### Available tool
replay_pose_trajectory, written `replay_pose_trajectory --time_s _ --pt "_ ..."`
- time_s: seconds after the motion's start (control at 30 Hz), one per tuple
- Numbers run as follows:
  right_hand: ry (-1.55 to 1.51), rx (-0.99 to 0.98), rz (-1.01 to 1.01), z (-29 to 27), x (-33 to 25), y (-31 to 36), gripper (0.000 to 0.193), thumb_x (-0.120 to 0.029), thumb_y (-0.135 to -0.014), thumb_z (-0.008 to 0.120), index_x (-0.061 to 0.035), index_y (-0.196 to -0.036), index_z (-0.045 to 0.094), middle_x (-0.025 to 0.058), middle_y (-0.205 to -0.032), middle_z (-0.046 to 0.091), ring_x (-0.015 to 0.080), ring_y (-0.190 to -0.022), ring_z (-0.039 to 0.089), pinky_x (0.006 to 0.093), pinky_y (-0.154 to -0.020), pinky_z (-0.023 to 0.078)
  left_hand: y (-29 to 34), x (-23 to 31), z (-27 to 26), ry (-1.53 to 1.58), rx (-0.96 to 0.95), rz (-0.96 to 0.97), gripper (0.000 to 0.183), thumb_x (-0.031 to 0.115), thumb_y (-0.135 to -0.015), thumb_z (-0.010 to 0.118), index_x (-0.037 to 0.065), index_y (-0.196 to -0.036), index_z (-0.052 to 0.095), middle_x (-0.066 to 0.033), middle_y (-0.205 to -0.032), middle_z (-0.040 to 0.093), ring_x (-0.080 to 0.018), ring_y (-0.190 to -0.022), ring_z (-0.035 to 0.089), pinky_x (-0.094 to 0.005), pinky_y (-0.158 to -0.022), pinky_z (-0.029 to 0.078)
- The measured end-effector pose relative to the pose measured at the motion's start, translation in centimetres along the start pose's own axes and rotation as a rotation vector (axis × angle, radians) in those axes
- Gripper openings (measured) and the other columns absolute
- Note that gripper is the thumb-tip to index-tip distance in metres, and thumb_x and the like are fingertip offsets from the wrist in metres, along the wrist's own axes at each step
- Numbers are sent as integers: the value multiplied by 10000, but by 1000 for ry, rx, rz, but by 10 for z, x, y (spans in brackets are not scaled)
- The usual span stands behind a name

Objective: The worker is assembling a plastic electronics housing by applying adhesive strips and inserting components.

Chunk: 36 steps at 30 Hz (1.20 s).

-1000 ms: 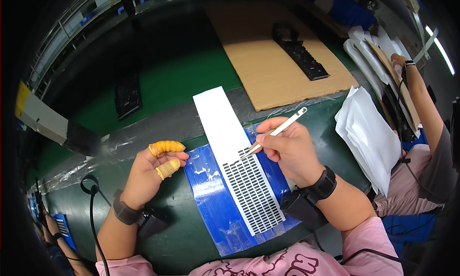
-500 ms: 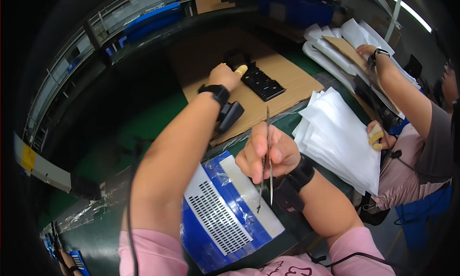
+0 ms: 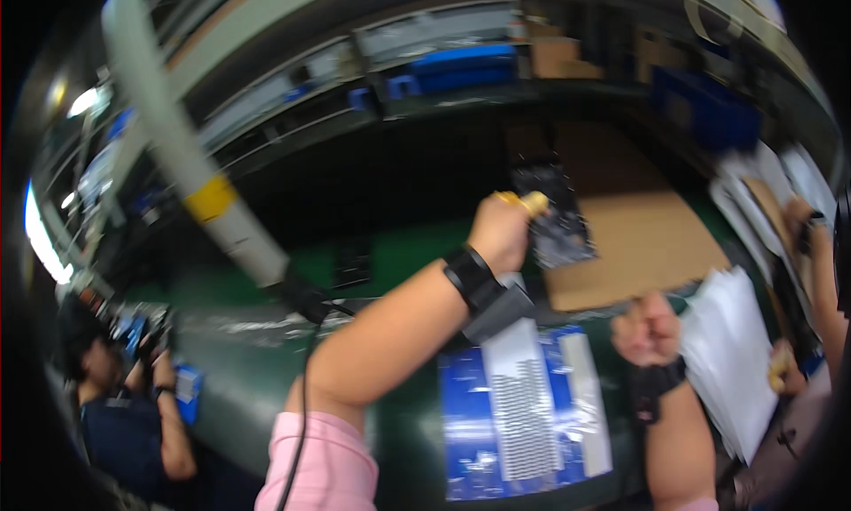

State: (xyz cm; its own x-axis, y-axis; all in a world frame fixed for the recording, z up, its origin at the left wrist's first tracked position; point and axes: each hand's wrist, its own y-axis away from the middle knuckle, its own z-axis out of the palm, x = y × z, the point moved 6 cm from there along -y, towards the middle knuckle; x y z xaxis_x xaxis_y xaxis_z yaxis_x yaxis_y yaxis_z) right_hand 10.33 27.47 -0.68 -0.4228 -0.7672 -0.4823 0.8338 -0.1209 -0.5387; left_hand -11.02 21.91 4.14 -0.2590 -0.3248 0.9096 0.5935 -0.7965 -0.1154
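My left hand (image 3: pixel 501 232), with yellow covers on its fingertips, is closed on the near left side of a flat black plastic part (image 3: pixel 564 232). That part is held over the left edge of a brown cardboard sheet (image 3: pixel 651 254). Closer to me, my right hand (image 3: pixel 647 329) is curled shut and smeared by motion. Tweezers were in it a moment ago; now they are too blurred to make out. Between my forearms lies a blue board (image 3: pixel 465 396) bearing a white sheet of small dark labels (image 3: pixel 525 413).
White foam sheets (image 3: pixel 729 351) are stacked right of my right hand, beside another person's hand (image 3: pixel 784 369). A grey post with a yellow band (image 3: pixel 210 198) slants across the left. Another dark flat piece (image 3: pixel 353 261) lies on the green bench. Someone sits at far left (image 3: pixel 128 422).
The view has swung left, so the bench shifts rightward in it. My left hand has carried the black part left across the cardboard. The tweezers no longer show clearly.
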Motion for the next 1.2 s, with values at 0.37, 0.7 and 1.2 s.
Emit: replay_pose_trajectory --time_s 0.37,0.7,1.2 --pt "157 532 -4 50 46 -49 197 -132 -927 447 14 -1051 494 117 -917 551 91 -710 507 173 -578 451 170 90 -79 292 168 35 223 209 -915 483 87 -1093 431 -22 -1024 534 -131 -938 548 -335 -812 471" --pt "432 437 -57 119 45 -66 176 -208 -933 443 -47 -1004 457 114 -964 560 122 -792 549 187 -541 456 174 120 -82 370 108 137 339 164 -904 502 69 -1207 384 -21 -1061 534 -113 -986 516 -282 -861 423" --pt "703 551 -62 116 76 -60 278 48 -793 599 59 -1050 494 86 -813 630 100 -738 592 223 -690 477 187 45 -33 444 59 -265 385 232 -929 434 117 -1282 331 -67 -1195 484 -183 -1079 503 -372 -909 432"
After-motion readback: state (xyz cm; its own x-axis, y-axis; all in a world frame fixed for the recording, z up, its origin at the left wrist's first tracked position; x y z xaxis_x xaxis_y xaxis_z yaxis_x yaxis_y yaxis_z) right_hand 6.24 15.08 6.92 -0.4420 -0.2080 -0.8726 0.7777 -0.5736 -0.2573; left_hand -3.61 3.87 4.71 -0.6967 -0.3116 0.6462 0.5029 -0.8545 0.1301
